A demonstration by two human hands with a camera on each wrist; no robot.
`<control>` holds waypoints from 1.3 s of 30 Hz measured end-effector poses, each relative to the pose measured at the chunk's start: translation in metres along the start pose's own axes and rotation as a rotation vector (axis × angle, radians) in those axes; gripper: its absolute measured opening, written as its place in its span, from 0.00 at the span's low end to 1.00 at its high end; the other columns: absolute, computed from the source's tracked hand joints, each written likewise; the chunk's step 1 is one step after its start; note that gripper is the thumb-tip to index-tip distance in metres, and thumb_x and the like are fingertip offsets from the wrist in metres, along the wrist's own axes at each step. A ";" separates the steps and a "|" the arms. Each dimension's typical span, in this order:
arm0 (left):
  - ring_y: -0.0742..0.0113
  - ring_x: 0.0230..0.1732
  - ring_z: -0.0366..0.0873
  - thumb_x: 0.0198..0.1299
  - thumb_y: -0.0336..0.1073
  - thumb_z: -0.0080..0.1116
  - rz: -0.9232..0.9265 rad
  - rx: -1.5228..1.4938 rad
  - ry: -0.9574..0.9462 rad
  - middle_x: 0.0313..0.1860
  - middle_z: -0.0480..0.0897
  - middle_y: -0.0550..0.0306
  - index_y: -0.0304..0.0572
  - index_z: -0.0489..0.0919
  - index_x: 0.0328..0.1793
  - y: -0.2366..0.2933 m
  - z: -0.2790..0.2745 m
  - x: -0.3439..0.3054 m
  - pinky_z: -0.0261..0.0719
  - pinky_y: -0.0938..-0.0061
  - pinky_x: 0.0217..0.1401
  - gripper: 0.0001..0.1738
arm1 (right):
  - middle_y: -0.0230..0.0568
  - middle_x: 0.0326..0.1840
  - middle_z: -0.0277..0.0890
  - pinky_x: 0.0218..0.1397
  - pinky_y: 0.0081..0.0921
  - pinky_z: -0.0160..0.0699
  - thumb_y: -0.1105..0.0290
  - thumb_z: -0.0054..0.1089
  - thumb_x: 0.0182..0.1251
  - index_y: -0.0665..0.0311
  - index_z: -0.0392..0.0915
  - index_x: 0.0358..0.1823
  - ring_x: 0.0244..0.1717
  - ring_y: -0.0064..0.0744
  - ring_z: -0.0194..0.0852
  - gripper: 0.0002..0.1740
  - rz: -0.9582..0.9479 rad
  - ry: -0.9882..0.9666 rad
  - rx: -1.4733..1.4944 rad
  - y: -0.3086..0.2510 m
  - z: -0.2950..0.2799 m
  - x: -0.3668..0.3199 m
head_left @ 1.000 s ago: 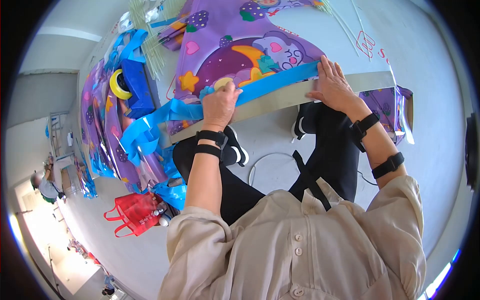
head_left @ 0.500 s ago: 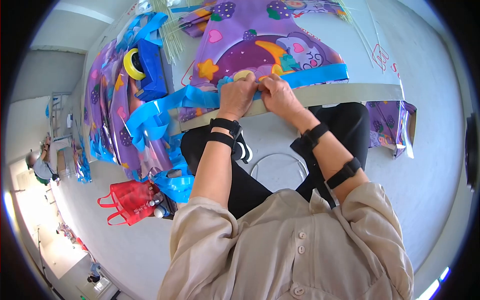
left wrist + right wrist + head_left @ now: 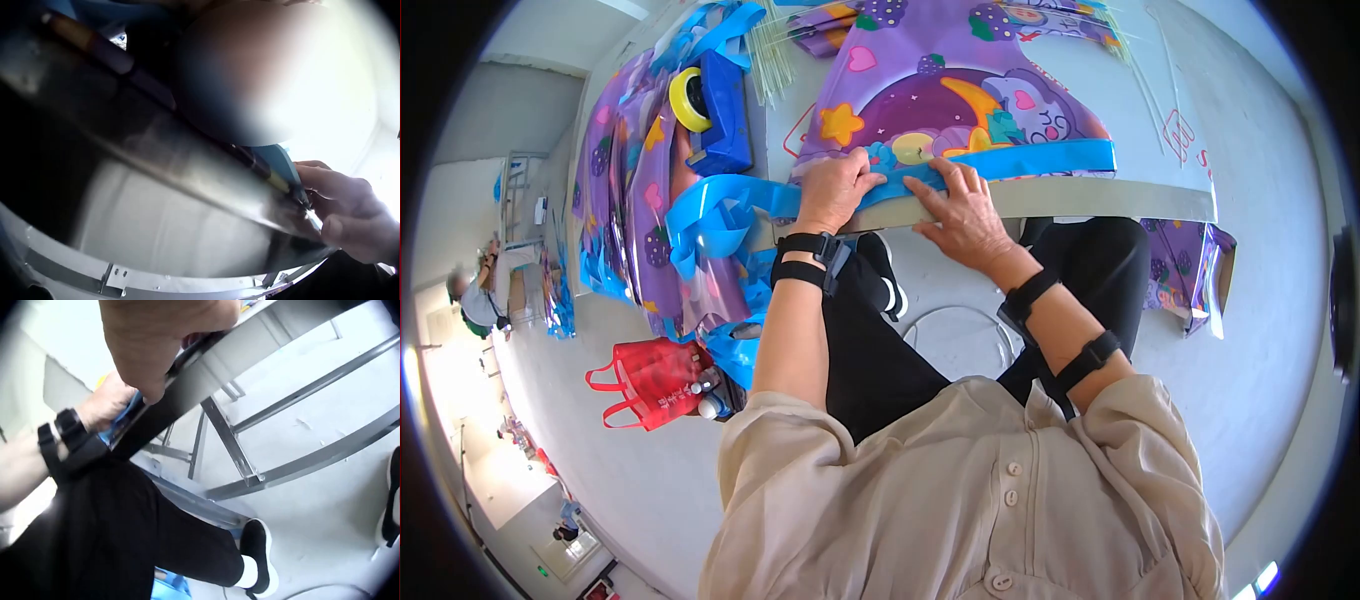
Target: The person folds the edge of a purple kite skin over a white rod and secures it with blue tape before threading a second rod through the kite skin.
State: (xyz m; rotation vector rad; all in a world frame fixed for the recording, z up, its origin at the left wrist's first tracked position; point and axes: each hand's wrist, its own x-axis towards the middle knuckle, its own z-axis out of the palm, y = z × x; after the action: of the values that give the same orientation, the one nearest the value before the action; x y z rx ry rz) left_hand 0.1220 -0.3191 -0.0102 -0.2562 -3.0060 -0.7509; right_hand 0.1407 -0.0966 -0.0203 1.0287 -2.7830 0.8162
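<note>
The blue strip (image 3: 1040, 160) is laid along the near border of the purple printed sheet (image 3: 900, 120), directly beneath the fingertips of both hands. Its long axis is run crosswise in front of the hands, tilted slightly upward to the right and nearly in line with the table edge (image 3: 1120, 198). The left hand (image 3: 832, 195) is placed on the strip near the sheet's left corner, its fingers bent and its thumb pointed toward the other hand; whether the strip is pinched there cannot be told. The right hand (image 3: 968, 222) is set just beside it, its fingers loosely spread and rested on the strip, its thumb reached toward the table edge and nothing seen to be gripped. A long flat stretch is left to the right of the right hand, so the strip's squared end is nearer to that hand. To the left of the left hand, the strip is led off the sheet into loose loops (image 3: 685, 215); a blue tape dispenser (image 3: 725, 125) is seen beyond these, farther from the body.
</note>
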 end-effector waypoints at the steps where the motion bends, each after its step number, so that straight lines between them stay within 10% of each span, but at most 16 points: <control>1: 0.49 0.27 0.77 0.51 0.47 0.67 0.004 -0.001 0.011 0.21 0.78 0.52 0.41 0.73 0.31 0.001 0.001 0.000 0.71 0.58 0.31 0.19 | 0.47 0.67 0.56 0.64 0.47 0.62 0.57 0.71 0.48 0.48 0.70 0.64 0.65 0.52 0.56 0.38 -0.005 -0.002 0.002 -0.007 0.003 0.000; 11: 0.43 0.34 0.77 0.46 0.40 0.69 -0.122 -0.039 -0.277 0.27 0.79 0.42 0.36 0.79 0.30 -0.001 -0.047 -0.020 0.72 0.57 0.37 0.15 | 0.45 0.65 0.59 0.66 0.51 0.52 0.53 0.72 0.47 0.47 0.77 0.58 0.67 0.49 0.54 0.33 0.139 -0.016 0.078 -0.007 0.008 0.013; 19: 0.40 0.35 0.76 0.49 0.34 0.64 -0.372 -0.078 -0.049 0.31 0.79 0.40 0.34 0.76 0.29 0.034 -0.042 -0.039 0.71 0.53 0.36 0.11 | 0.45 0.56 0.70 0.62 0.50 0.58 0.50 0.64 0.53 0.45 0.84 0.47 0.62 0.51 0.61 0.20 0.438 -0.372 0.205 0.015 0.007 0.055; 26: 0.51 0.34 0.80 0.53 0.31 0.60 -0.102 -0.689 0.093 0.35 0.83 0.45 0.32 0.78 0.47 0.137 0.023 -0.069 0.76 0.63 0.40 0.15 | 0.40 0.54 0.76 0.60 0.50 0.60 0.47 0.67 0.49 0.43 0.85 0.48 0.65 0.50 0.61 0.23 0.514 -0.551 0.235 0.002 -0.021 0.067; 28: 0.52 0.36 0.81 0.54 0.30 0.59 0.088 -0.904 -0.336 0.35 0.83 0.46 0.33 0.78 0.46 0.150 0.011 -0.069 0.76 0.64 0.42 0.13 | 0.37 0.52 0.78 0.60 0.49 0.59 0.48 0.69 0.46 0.43 0.85 0.47 0.64 0.48 0.62 0.23 0.486 -0.523 0.207 0.006 -0.013 0.060; 31: 0.53 0.35 0.80 0.55 0.29 0.57 -0.172 -0.393 -0.377 0.34 0.83 0.47 0.36 0.79 0.45 0.111 -0.008 -0.050 0.76 0.65 0.42 0.11 | 0.31 0.48 0.80 0.61 0.47 0.56 0.54 0.72 0.45 0.42 0.87 0.42 0.62 0.43 0.63 0.19 0.514 -0.382 0.250 0.008 -0.001 0.054; 33: 0.54 0.35 0.81 0.56 0.28 0.56 -0.256 -0.174 0.017 0.32 0.82 0.48 0.39 0.80 0.44 0.084 -0.018 -0.031 0.76 0.65 0.40 0.10 | 0.28 0.45 0.81 0.61 0.46 0.54 0.60 0.72 0.46 0.39 0.88 0.38 0.62 0.40 0.63 0.14 0.549 -0.297 0.230 0.004 0.003 0.053; 39: 0.59 0.29 0.77 0.55 0.23 0.53 0.059 -0.136 0.016 0.27 0.79 0.51 0.39 0.81 0.44 0.017 -0.010 0.005 0.73 0.68 0.34 0.12 | 0.30 0.48 0.79 0.61 0.44 0.53 0.62 0.72 0.47 0.40 0.88 0.37 0.63 0.40 0.62 0.12 0.622 -0.285 0.228 -0.010 -0.003 0.055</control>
State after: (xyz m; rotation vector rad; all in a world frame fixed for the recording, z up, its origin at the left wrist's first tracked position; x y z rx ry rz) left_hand 0.1195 -0.3084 0.0073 -0.3401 -2.9220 -0.9488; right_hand 0.1035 -0.1338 -0.0002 0.2856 -3.3738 1.1419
